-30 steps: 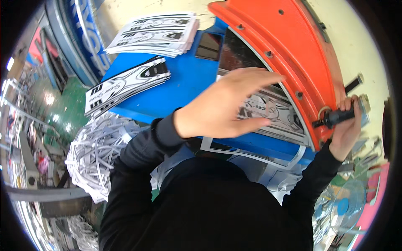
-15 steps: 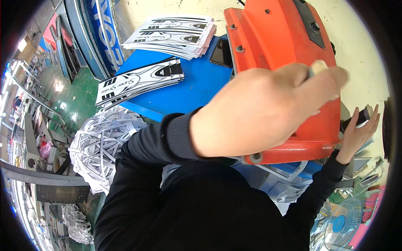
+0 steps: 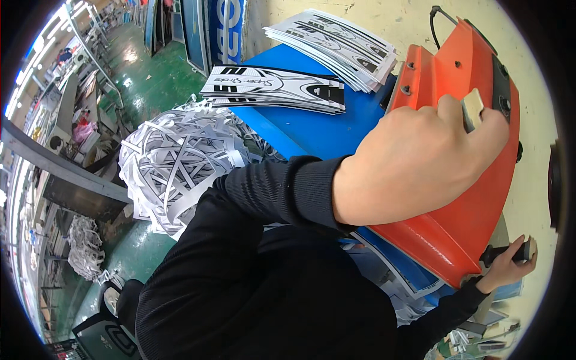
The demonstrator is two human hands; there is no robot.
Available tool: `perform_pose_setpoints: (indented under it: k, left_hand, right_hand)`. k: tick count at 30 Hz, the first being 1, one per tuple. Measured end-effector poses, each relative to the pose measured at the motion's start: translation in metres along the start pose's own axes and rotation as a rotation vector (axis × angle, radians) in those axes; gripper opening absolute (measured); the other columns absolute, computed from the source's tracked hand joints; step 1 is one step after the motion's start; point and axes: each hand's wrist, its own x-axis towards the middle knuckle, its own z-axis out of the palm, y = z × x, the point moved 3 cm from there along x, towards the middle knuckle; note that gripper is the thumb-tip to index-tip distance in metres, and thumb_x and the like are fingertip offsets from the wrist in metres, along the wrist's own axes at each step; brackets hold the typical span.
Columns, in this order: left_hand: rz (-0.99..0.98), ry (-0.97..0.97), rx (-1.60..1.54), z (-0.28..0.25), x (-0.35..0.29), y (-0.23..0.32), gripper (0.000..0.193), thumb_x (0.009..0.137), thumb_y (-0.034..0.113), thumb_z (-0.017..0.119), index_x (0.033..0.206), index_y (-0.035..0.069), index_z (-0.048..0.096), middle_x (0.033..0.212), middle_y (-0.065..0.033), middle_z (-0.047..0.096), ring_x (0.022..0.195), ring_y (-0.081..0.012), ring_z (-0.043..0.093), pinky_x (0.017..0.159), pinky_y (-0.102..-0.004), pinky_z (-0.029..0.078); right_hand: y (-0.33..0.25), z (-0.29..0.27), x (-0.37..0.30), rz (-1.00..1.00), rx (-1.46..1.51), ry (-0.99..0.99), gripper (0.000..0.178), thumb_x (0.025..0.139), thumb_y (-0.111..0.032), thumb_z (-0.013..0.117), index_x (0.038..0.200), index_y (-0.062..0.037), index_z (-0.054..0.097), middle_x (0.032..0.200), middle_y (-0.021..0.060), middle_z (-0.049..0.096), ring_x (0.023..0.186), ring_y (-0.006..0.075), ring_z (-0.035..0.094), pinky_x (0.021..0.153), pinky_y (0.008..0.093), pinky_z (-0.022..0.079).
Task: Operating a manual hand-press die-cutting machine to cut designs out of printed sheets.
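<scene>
My left hand (image 3: pixel 414 162) is a closed fist over the orange-red machine head (image 3: pixel 471 207). Out of its top, between thumb and forefinger, sticks a pale-topped handle (image 3: pixel 473 109); the fist hides the rest. At the machine's near right corner, my right hand (image 3: pixel 503 270) has its fingers around a black handle (image 3: pixel 493 254) with a pale end. Left of the machine lies a blue board (image 3: pixel 300 133). On it rest a stack of white printed sheets with black patterns (image 3: pixel 276 89) and a second, taller stack (image 3: pixel 336 45) farther back.
A large tangle of white paper strips (image 3: pixel 180 159) bulges beside the board at my left. Printed scraps (image 3: pixel 390 282) lie under the machine's near edge. Farther left are a grey curved rail (image 3: pixel 66 157), a green floor (image 3: pixel 129 60) and another heap of strips (image 3: pixel 87 246).
My view has turned left, so the stacks appear farther right. The machine head sits at a different slant. My right hand's spread fingers have closed around the black handle; my left stays closed.
</scene>
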Motion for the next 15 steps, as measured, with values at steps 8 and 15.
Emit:
perform_pose_setpoints:
  k: [8,15]
  left_hand:
    - [-0.016,-0.029,-0.008,0.004,-0.011,-0.007,0.030,0.082,0.005,0.063,0.111,0.002,0.058,0.066,-0.0142,0.050,0.044,-0.0210,0.051,0.038,-0.0325,0.042]
    - [0.047,0.169,-0.542,0.024,-0.026,-0.033,0.047,0.086,0.008,0.069,0.132,0.003,0.057,0.100,-0.0192,0.065,0.068,-0.0253,0.067,0.061,-0.0317,0.055]
  right_hand:
    - [-0.010,0.004,-0.009,0.063,0.044,0.000,0.042,0.092,-0.009,0.076,0.120,0.0091,0.052,0.109,0.0213,0.068,0.078,0.0204,0.070,0.067,0.0277,0.061]
    - [-0.017,-0.003,0.003,-0.078,0.074,-0.027,0.053,0.092,-0.010,0.076,0.132,0.0095,0.047,0.120,0.0188,0.065,0.091,0.0223,0.068,0.081,0.0320,0.058]
